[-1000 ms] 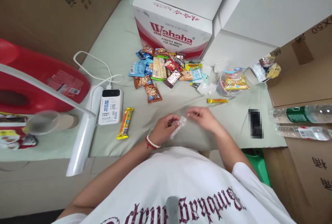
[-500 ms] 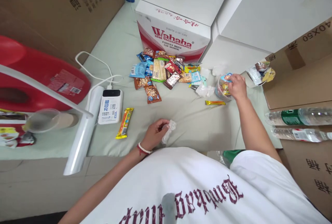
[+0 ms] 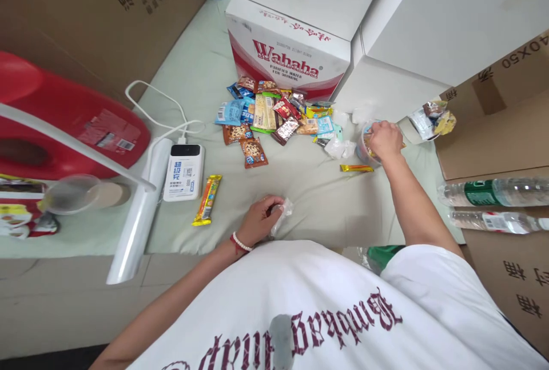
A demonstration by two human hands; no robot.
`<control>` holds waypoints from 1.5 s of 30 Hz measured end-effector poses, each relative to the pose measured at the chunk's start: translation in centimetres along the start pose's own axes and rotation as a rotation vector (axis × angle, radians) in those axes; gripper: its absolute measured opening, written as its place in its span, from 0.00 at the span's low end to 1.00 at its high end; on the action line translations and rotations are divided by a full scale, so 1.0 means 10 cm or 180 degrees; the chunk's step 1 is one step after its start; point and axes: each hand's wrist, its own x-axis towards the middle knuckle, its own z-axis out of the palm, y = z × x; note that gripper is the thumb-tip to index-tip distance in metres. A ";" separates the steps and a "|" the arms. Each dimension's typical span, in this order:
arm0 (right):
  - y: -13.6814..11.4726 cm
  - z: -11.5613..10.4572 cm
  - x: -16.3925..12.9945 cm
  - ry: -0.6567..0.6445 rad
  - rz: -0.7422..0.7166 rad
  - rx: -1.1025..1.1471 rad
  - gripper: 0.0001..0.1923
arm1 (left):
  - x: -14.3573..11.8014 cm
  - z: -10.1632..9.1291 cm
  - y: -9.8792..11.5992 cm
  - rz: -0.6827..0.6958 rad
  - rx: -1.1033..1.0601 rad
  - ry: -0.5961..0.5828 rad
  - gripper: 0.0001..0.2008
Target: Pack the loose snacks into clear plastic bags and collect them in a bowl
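My left hand (image 3: 261, 218) pinches a crumpled, translucent plastic bag (image 3: 284, 211) near the front edge of the pale-green, cloth-covered tabletop (image 3: 319, 201); well apart, I've got my right hand (image 3: 385, 139) over a round, clear plastic tub (image 3: 362, 148) toward the right edge, and I can't tell its grip.

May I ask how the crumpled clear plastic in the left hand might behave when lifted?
The clear plastic looks creased, so it is probably floppy. Its thin, translucent look suggests little weight, and its pale glints hint at slipperiness.
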 end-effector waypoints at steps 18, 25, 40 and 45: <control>-0.16 0.03 -0.04 0.0389 0.0345 0.0277 0.32 | -0.04 -0.01 -0.05 0.0013 -0.0267 0.0233 0.12; -0.52 -0.66 -0.39 0.1462 0.0081 0.1147 0.26 | 0.11 -0.05 0.05 -0.0280 -0.1267 0.0904 0.16; -2.30 0.00 -1.66 -0.1072 0.0658 0.5707 0.17 | 0.23 -0.09 0.00 -0.0568 -0.1489 0.1305 0.21; -2.23 -0.11 -1.69 -0.1186 0.0063 0.5473 0.17 | 0.24 -0.08 0.12 -0.0676 -0.1439 0.0353 0.21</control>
